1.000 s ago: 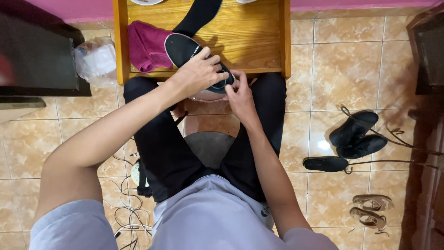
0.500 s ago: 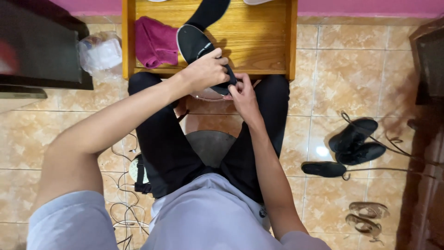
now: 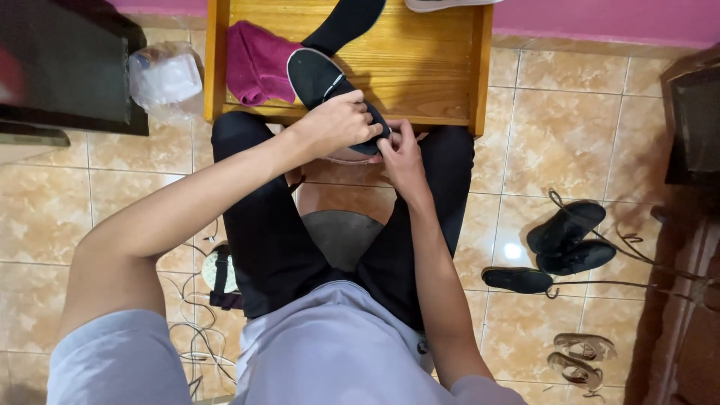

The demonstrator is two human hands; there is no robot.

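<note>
while we sit looking down from the head view, our left hand is curled over a black shoe just above the middle of the frame, fingers wrapped tight around its near end. our right hand meets it from below, fingers pinched at the shoe's edge; whether they hold a lace or only the shoe's rim we cannot tell. the shoe lies half on the near edge of a wooden table at the top of the frame, with its dark sole turned up toward us and its light rim showing.

against the pictures from a second ago, the shoe and both hands keep much the same place on the table edge, and the right hand has closed in nearer the left. we judge that the work at the shoe's near end goes on with a firmer hold.

on the table a pink cloth lies just left of the shoe, and a black sock lies above it. a clear plastic bag sits on the floor at upper left beside a dark cabinet. at the right, black shoes with loose laces lie on the tiles, and sandals lie lower right. white cables trail at lower left. nothing stands between our hands and the shoe.
</note>
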